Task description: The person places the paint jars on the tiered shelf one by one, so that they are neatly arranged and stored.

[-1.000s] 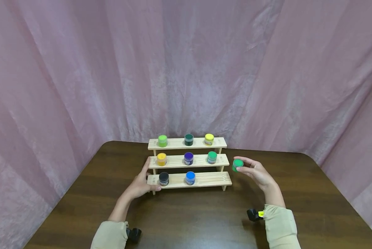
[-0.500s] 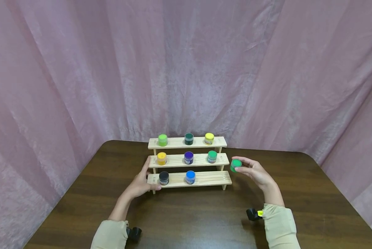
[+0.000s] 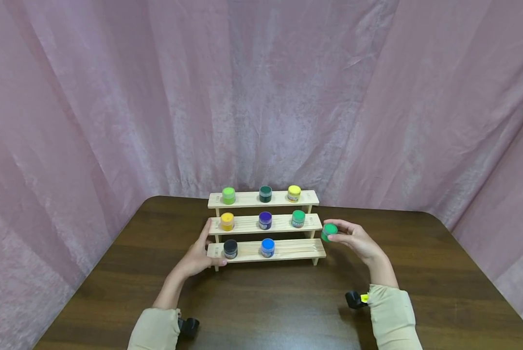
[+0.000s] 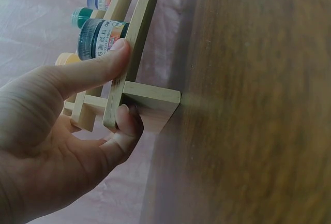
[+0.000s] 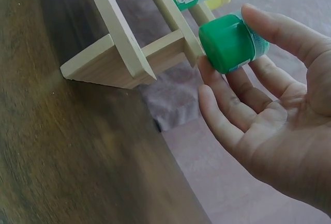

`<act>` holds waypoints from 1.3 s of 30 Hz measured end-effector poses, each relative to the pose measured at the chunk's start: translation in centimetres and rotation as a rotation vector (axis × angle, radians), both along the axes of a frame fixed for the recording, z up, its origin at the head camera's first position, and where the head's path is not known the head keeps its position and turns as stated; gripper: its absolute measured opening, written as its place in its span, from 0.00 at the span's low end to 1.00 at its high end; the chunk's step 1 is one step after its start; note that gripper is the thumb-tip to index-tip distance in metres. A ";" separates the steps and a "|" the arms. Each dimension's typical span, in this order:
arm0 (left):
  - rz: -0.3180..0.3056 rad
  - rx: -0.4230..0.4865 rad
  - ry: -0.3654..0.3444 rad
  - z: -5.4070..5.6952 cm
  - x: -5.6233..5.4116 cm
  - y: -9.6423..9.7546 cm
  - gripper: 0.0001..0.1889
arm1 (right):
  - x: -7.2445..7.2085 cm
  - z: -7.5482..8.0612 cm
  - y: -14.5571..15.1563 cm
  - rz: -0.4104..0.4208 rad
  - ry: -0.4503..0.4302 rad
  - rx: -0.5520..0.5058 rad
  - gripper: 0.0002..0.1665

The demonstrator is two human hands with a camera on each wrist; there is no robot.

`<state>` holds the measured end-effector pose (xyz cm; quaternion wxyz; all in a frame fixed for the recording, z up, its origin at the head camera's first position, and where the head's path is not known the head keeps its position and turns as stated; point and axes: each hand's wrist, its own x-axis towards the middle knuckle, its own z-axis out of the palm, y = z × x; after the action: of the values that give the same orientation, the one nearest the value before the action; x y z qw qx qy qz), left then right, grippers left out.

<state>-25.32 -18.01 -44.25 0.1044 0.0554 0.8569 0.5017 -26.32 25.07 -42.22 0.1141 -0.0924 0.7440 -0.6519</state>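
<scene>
A three-tier wooden rack (image 3: pixel 287 249) stands on the table, bearing several small paint jars. My left hand (image 3: pixel 195 258) grips its left end, thumb on the bottom board beside the black-lidded jar (image 3: pixel 230 249); the left wrist view shows fingers curled under that board (image 4: pixel 135 48). Between thumb and fingers, my right hand (image 3: pixel 357 242) holds a green paint jar (image 3: pixel 329 232), in the air just off the rack's right end. In the right wrist view this green jar (image 5: pixel 225 43) is tilted. A blue jar (image 3: pixel 268 248) sits mid-board on the bottom tier.
On the middle tier stand orange (image 3: pixel 227 221), purple (image 3: pixel 265 220) and green (image 3: pixel 298 218) jars. The top tier bears light green (image 3: pixel 228 196), dark green (image 3: pixel 265 194) and yellow (image 3: pixel 294 193) ones. A pink curtain (image 3: pixel 261 97) hangs behind the brown table (image 3: pixel 261 301).
My right hand has moved slightly left with the green paint jar, closer to the rack's right end. My left hand keeps its grip on the rack.
</scene>
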 end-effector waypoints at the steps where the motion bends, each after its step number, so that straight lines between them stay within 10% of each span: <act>1: 0.001 -0.003 0.001 0.0 0.0 0.0 0.67 | 0.0 0.0 0.0 0.003 0.000 0.002 0.34; 39: 0.003 -0.015 -0.004 0.1 0.0 0.0 0.67 | 0.0 0.5 -2.2 0.043 0.020 0.202 0.33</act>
<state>-25.30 -18.00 -44.16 0.1059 0.0524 0.8605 0.4955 -26.32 22.92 -41.71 0.1294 -0.1030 0.8049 -0.5699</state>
